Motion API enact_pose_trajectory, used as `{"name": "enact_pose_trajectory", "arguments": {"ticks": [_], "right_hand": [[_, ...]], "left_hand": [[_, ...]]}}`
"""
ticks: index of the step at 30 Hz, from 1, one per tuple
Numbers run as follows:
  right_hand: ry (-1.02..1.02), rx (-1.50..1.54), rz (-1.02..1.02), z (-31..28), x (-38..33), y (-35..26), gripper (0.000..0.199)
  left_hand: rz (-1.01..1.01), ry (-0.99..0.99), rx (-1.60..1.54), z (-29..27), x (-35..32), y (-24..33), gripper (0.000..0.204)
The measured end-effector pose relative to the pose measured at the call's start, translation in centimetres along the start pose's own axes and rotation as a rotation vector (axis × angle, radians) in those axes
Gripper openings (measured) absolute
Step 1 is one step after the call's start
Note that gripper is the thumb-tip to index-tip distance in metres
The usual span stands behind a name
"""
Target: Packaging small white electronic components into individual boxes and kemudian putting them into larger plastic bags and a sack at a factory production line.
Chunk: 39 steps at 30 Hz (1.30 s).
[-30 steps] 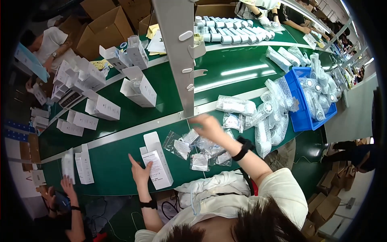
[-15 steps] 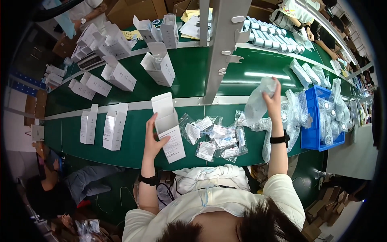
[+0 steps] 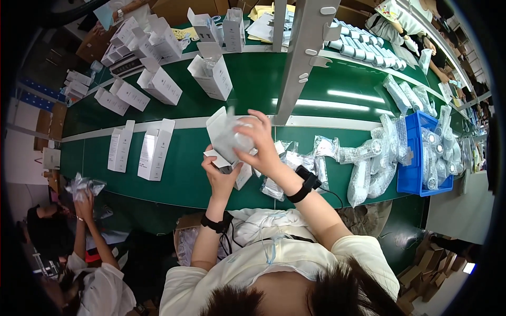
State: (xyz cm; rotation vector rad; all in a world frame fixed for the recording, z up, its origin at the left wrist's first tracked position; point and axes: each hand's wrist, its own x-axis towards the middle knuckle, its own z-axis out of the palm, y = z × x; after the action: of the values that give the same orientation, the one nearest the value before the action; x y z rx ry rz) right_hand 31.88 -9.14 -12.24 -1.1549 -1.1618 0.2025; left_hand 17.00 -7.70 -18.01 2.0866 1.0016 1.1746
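Observation:
My left hand (image 3: 220, 176) holds an open white carton (image 3: 227, 152) from below, lifted over the green table (image 3: 184, 168). My right hand (image 3: 259, 143) grips a clear plastic bag with a white part (image 3: 234, 138) right at the carton's open top. Both hands meet above the table's near edge. Small clear bagged parts (image 3: 287, 160) lie on the table just right of the hands.
Two flat white cartons (image 3: 143, 148) lie to the left. Open white boxes (image 3: 210, 76) stand on the far belt behind a grey metal post (image 3: 298, 58). A blue bin (image 3: 424, 158) with bagged parts is at the right. Another person (image 3: 87, 247) sits at lower left.
My right hand came back from the right-hand pile with a bagged part and met the carton. My left hand lifted the carton off the table. The view shifted left.

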Motion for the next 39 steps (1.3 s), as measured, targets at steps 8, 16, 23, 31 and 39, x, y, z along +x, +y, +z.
{"name": "enact_pose_trajectory", "arguments": {"ticks": [8,16,23,31,39], "right_hand": [[-0.433,-0.269,0.018,-1.8,-3.0,7.2,0.043],[-0.842,-0.74,0.181,-1.4,-8.2,11.0,0.044],[0.157,0.397,0.471,-0.5,-3.1,0.9,0.038],[-0.978,-0.337,-0.33,2.6,-1.7,-0.7,0.024],[-0.791,0.066,0.035,3.1,-5.6,4.2,0.083]], "left_hand": [[0.041,0.071,-0.151,-2.6,-1.2,-2.4,0.067],[-0.185,-0.072,0.171,-5.6,0.1,2.4,0.028],[-0.356,-0.044,0.182,-6.4,1.6,2.5,0.011],[-0.392,0.011,0.061,-7.6,2.4,1.1,0.008],[-0.443,-0.027,0.032,-7.7,2.9,0.5,0.007]]}}
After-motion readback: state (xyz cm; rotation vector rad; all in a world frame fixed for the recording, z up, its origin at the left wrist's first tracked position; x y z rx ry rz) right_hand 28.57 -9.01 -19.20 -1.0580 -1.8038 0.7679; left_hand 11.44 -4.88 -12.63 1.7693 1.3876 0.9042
